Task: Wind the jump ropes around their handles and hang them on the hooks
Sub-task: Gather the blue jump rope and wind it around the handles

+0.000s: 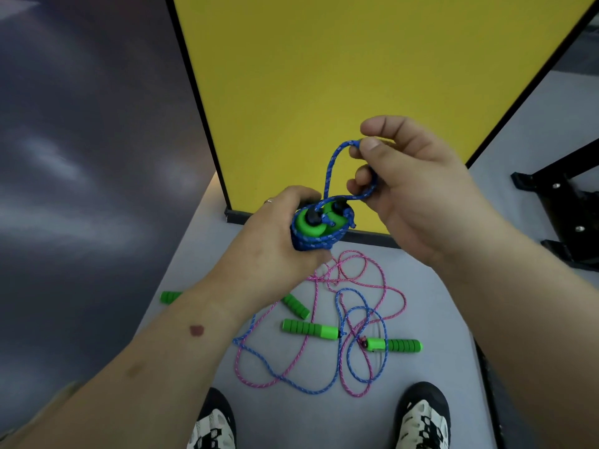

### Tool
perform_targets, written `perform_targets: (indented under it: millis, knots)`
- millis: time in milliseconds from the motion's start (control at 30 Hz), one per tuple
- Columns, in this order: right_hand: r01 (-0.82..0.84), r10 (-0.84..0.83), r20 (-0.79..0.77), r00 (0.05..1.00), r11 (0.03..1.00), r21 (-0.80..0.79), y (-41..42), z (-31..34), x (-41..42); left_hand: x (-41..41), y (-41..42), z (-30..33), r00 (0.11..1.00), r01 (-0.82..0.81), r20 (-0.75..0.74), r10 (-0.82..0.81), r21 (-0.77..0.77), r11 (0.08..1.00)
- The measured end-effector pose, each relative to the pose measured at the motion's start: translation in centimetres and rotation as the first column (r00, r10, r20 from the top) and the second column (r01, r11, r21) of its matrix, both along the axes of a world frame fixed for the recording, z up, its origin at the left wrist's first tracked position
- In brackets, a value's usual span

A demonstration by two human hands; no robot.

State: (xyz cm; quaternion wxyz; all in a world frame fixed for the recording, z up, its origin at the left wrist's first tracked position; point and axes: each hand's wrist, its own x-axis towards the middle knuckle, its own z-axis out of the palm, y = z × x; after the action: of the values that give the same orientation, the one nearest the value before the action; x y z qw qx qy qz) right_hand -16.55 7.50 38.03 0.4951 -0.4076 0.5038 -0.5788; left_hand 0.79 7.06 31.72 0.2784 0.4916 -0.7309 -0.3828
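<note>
Now left hand [275, 234] grips blue rope-wound green handles [319, 226] w/ fingers curled; right hand [411, 189] pinches loop [334, 163].

Blue rope [329, 176] between both hands

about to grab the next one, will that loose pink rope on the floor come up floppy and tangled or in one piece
Probably floppy: the pink rope lies in slack curls on the floor. It likely drags the loose blue rope along, since their loops cross in several places. The green handles look like ribbed foam, so they are probably light and would dangle.
</note>
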Motion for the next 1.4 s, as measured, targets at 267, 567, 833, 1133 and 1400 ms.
perform_targets:
  millis: [267,567,833,1133,1400]
  knots:
    - [-0.214,0.173,-0.335,0.926,0.973,-0.089,0.5,2.2,0.5,-0.8,0.2,3.9,0.867,0.056,-0.497,-0.017,0.063,0.996]
    - [-0.183,0.153,-0.523,0.838,0.983,-0.006,1.8,3.3,-1.9,-1.5,-0.3,5.2,0.784,-0.16,-0.596,0.175,0.079,0.984]
    - [0.05,-0.067,-0.303,0.951,0.997,-0.065,0.2,2.9,-1.9,-2.8,-1.5,6.3,0.803,-0.159,-0.56,0.204,0.129,0.979]
    - [0.058,-0.071,-0.4,0.914,0.997,-0.043,-2.6,16.1,-3.9,-5.8,-5.4,18.9,0.776,-0.135,-0.6,0.196,0.146,0.98]
    - [0.124,-0.106,-0.491,0.865,0.992,0.005,-3.7,34.9,-7.2,-7.5,-7.9,38.2,0.772,-0.117,-0.599,0.21,0.192,0.975]
